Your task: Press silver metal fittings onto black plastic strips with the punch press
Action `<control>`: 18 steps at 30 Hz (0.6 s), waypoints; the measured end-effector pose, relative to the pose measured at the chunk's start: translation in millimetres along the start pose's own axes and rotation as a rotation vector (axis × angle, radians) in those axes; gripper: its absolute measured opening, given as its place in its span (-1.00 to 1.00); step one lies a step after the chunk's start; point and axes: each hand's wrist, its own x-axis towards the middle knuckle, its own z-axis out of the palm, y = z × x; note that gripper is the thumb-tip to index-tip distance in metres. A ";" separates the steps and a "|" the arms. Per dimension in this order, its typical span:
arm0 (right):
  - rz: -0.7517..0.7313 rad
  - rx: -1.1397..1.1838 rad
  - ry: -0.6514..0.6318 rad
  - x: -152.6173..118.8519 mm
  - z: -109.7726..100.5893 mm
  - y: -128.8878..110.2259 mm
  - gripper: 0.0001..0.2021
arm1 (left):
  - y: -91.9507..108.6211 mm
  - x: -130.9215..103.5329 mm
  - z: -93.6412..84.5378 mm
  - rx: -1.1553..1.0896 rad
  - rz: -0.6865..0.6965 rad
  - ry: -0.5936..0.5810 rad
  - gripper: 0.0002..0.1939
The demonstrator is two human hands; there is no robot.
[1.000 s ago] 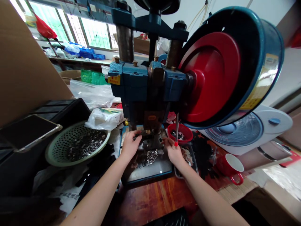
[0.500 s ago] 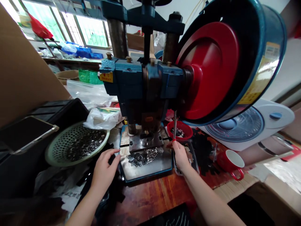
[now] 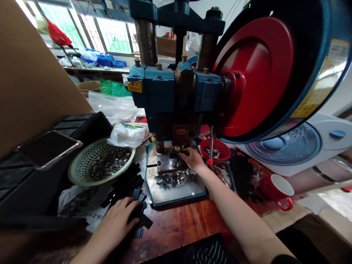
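At the left, the view is partly blocked by a cardboard panel point(image 3: 35, 84). A phone point(image 3: 50, 149) is seen lying tilted by a black crate point(image 3: 95, 123); how it is supported cannot be told. Farther back, a clear bag point(image 3: 112, 106) and a green bag point(image 3: 117, 88) are bunched together. Blue bins point(image 3: 104, 60) are set on the far counter point(image 3: 121, 69), beneath a barred window point(image 3: 114, 35), and something red point(image 3: 57, 33) is raised nearby. At the right, a fan point(image 3: 284, 143) is fitted with a blue knob point(image 3: 337, 134). A red mug point(image 3: 268, 189) is placed beside a pale cylinder point(image 3: 324, 174), which is ringed by a dark band.
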 end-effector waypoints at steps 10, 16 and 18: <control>0.190 0.309 0.303 -41.0 -53.8 39.0 -0.55 | -0.2 16.1 -11.6 0.022 0.068 -0.062 -0.75; -0.133 -0.156 -0.153 -94.1 -39.3 15.8 -0.84 | -9.2 13.8 -9.8 0.019 0.084 -0.032 -0.65; -0.242 -0.308 -0.224 -97.4 -28.4 8.9 -0.84 | -11.7 11.5 -8.3 0.032 0.080 -0.015 -0.65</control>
